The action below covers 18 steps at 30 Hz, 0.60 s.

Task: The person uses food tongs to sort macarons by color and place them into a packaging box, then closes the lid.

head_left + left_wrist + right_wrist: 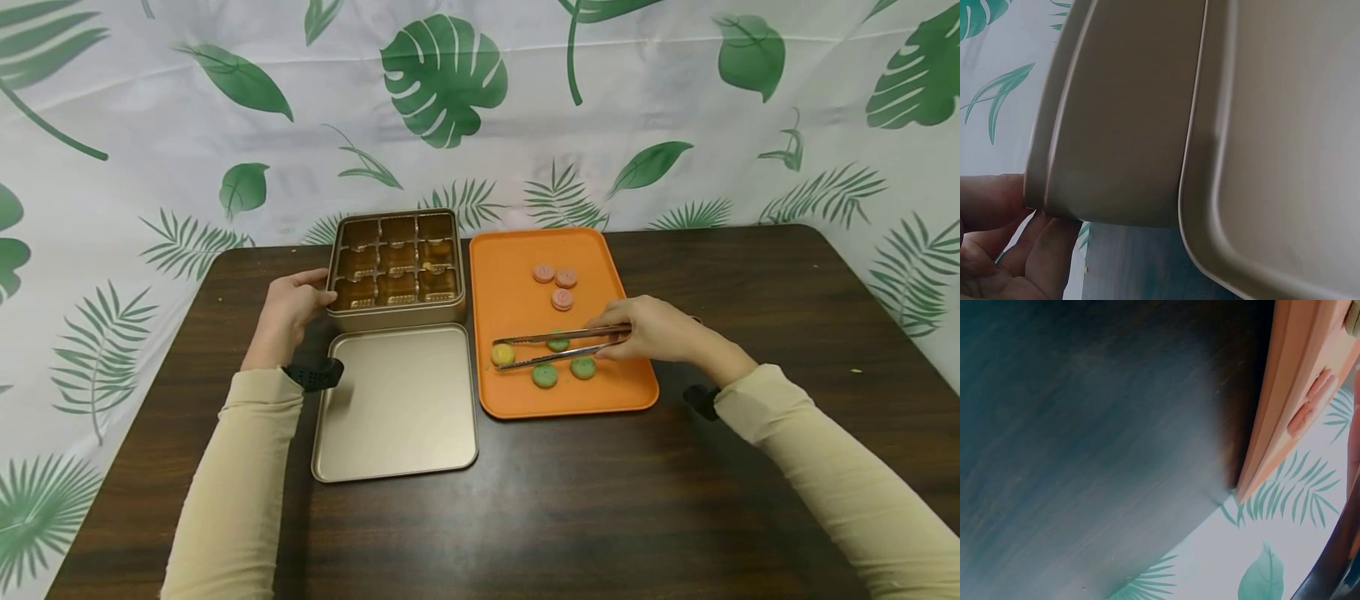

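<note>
My left hand (pixel 291 304) holds the left side of a gold square tin (pixel 397 318), thumb near its front corner. Inside, a clear brown insert is divided into several compartments; a small yellow bit (pixel 427 267) shows on a divider at the right. My right hand (pixel 652 332) grips metal tongs (pixel 525 339) low over the orange tray (pixel 495 275). A yellow macaron (pixel 503 355) lies between the tong tips; whether they squeeze it, I cannot tell. Green macarons (pixel 545 376) lie below and under the tongs, one partly hidden. Three pink macarons (pixel 562 299) sit farther back.
A flat gold lid (pixel 397 408) lies in front of the tin, left of the tray. The dark wooden table (pixel 570 500) extends around them. Leaf-patterned white cloth (pixel 525 100) hangs behind the back edge.
</note>
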Motion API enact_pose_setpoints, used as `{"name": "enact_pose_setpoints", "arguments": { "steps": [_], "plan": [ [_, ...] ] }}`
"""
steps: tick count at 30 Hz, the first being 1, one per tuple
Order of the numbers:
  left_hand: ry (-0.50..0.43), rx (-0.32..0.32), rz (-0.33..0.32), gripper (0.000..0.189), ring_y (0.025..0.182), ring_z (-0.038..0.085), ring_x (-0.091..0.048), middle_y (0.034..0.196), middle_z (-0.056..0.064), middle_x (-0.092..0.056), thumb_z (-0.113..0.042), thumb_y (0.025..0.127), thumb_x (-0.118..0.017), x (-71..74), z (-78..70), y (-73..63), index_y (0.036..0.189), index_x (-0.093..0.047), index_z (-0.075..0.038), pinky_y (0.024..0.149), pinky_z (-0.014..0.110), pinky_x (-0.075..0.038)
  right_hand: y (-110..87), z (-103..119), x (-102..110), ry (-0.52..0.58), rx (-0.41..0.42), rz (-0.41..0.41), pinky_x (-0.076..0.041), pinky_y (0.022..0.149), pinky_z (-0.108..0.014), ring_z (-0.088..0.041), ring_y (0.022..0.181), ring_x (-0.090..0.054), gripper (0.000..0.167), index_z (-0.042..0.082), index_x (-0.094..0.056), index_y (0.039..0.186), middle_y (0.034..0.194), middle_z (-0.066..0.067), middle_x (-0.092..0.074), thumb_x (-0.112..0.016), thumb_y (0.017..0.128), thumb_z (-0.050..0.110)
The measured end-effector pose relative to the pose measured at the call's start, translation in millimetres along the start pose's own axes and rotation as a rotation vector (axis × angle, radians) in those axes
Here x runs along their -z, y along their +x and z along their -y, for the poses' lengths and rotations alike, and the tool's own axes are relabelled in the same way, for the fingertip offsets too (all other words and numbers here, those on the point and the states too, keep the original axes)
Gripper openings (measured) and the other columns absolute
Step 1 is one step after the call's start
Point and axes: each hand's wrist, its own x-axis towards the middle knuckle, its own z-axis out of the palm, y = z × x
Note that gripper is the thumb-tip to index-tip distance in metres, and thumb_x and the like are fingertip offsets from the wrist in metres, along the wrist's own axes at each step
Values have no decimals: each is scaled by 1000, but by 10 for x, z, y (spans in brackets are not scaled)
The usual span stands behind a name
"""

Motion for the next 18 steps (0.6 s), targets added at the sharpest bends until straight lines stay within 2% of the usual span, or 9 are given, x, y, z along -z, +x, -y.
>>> {"name": "enact_pose_setpoints", "arguments": {
  "steps": [5, 11, 18],
  "plan": [
    [1, 3, 0, 57, 142, 29, -33, 157, 13, -25, -4, 97, -47, 1, 5, -1, 151, -30, -13, 119, 41, -31, 6, 22, 8, -24, 15, -10, -43, 57, -20, -7, 68, -49, 36, 9, -72, 113, 90, -1, -67, -77, 80, 22],
    [3, -10, 0, 56, 143, 29, -33, 158, 13, -23, -4, 98, -47, 6, 1, -10, 150, -31, -12, 119, 40, -31, 3, 26, 13, -49, 54, -24, -45, 59, -21, -4, 69, -51, 33, 10, -72, 112, 90, 1, -69, -75, 82, 24],
    [-1, -14, -1, 55, 142, 29, -33, 158, 13, -23, -3, 98, -46, -1, -6, -9, 150, -31, -11, 119, 39, -32, 8, 0, 7, -58, 39, -44, -37, 53, -19, -4, 62, -44, 31, 12, -73, 111, 83, 5, -63, -76, 82, 24]
  ]
}}
